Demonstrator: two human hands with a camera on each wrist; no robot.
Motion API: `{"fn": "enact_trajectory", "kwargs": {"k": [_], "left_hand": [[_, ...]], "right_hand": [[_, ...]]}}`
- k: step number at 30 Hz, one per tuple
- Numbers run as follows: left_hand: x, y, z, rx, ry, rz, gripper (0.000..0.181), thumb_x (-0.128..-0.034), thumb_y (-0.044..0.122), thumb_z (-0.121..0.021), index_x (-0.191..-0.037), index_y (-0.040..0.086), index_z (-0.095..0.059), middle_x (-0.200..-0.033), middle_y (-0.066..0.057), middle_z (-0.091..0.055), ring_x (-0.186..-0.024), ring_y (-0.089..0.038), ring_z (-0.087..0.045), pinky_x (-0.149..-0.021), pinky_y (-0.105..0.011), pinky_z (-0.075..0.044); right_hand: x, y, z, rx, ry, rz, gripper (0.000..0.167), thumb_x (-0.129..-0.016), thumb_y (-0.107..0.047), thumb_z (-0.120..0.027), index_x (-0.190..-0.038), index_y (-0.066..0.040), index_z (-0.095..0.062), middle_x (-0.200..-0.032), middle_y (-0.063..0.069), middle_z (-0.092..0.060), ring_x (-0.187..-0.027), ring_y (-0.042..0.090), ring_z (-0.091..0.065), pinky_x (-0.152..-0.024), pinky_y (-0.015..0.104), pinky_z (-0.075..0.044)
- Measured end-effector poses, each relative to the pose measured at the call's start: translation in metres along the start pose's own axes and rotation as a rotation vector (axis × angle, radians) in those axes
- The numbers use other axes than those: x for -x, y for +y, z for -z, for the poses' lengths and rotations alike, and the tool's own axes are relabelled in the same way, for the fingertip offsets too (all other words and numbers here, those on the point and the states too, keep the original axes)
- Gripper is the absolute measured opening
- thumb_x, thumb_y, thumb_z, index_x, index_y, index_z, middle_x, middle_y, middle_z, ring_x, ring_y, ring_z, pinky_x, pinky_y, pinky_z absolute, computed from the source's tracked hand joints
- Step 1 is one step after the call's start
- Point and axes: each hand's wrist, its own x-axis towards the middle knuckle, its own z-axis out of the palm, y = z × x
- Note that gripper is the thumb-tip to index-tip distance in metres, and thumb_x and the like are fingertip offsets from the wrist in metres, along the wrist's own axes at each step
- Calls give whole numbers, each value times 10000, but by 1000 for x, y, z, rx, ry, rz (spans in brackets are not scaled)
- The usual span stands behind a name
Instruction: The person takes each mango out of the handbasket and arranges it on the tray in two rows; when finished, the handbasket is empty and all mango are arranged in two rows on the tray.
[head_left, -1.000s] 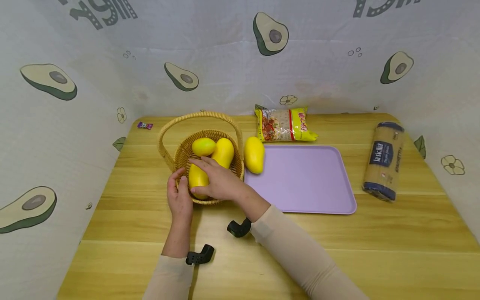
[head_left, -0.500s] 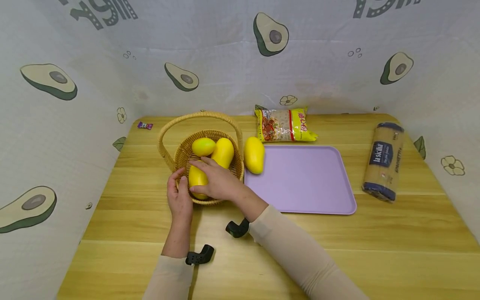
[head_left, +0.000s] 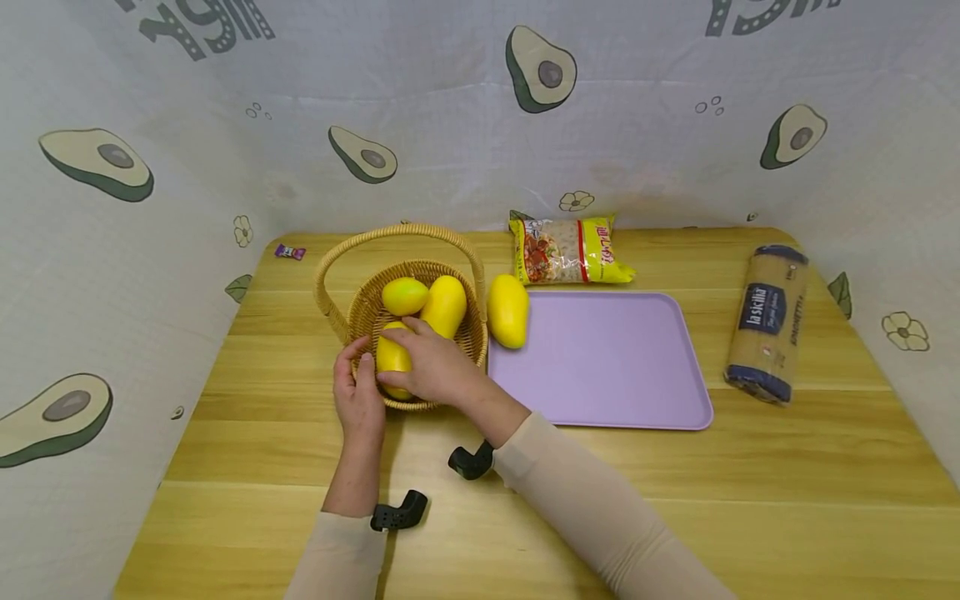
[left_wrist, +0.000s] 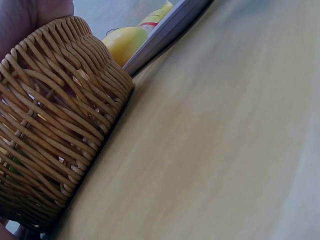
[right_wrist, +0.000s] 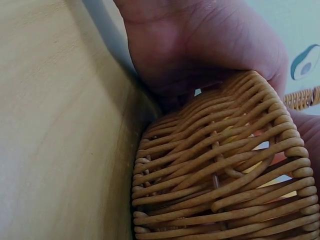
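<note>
A wicker basket [head_left: 364,321] with a tall handle stands on the left of the table. My right hand [head_left: 442,367] reaches into it and grips a yellow mango [head_left: 392,357], fingers over the far end and thumb at the near end. My left hand [head_left: 362,408] holds the basket's near left side. Behind the gripped mango lie another mango [head_left: 445,307] and a smaller yellow-green fruit [head_left: 404,296]. In the left wrist view the woven wall [left_wrist: 55,110] hides most of the contents. The right wrist view shows the wall [right_wrist: 225,175] below the palm.
Right of the basket, a mango [head_left: 508,312] lies at the left edge of a lilac tray [head_left: 607,358]. Behind the tray is a yellow food packet [head_left: 570,250]. A spaghetti pack [head_left: 767,323] lies at the right, and a small purple wrapped sweet [head_left: 290,251] at the far left corner.
My right hand has shifted slightly left inside the basket, with the gripped mango. The other two fruits there have moved slightly left. My left hand has stayed in place.
</note>
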Motion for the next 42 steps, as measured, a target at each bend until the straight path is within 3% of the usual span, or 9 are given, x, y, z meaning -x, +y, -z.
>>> {"fn": "enact_trajectory", "kwargs": {"k": [12, 24, 28, 35, 42], "left_hand": [[0, 1, 0, 12, -6, 2, 344, -1059, 209, -461, -1354, 80, -580, -1534, -73, -458, -1490, -205, -326, -1203, -466, -287], [0, 1, 0, -17, -13, -11, 347, -1063, 223, -456, -1366, 99, -572, -1536, -64, -454, -1505, -210, -312, -1238, -485, -220], [0, 0, 0, -4, -14, -15, 340, -1063, 206, -456, -1357, 84, -573, -1520, -73, -467, -1508, -208, -308, -1243, -481, -209], [1, -1, 0, 19, -4, -7, 351, -1065, 186, -452, -1367, 38, -555, -1560, -98, -435, -1550, -239, -247, -1265, -494, -159], [2, -1, 0, 23, -14, 2, 363, -1068, 201, -448, -1376, 31, -541, -1583, -84, -410, -1559, -229, -222, -1267, -489, -150]], "right_hand": [[3, 1, 4, -37, 40, 11, 591, -940, -421, -718, -1462, -192, -559, -1619, 121, -400, -1407, 297, -516, -1097, 474, -481], [45, 6, 40, -253, 152, 105, 616, -892, -338, -790, -1453, -224, -563, -1647, 18, -361, -1482, 286, -415, -1139, 529, -421], [67, 11, 51, -292, 113, 134, 611, -888, -340, -796, -1445, -232, -572, -1640, -19, -365, -1485, 255, -405, -1124, 497, -440], [100, 34, 72, -338, -32, 163, 590, -890, -276, -803, -1432, -220, -575, -1646, -29, -350, -1255, 199, -585, -841, 346, -603], [126, 70, 101, -331, -128, 152, 564, -890, -228, -796, -1413, -221, -585, -1630, 15, -385, -1268, 263, -579, -841, 321, -586]]}}
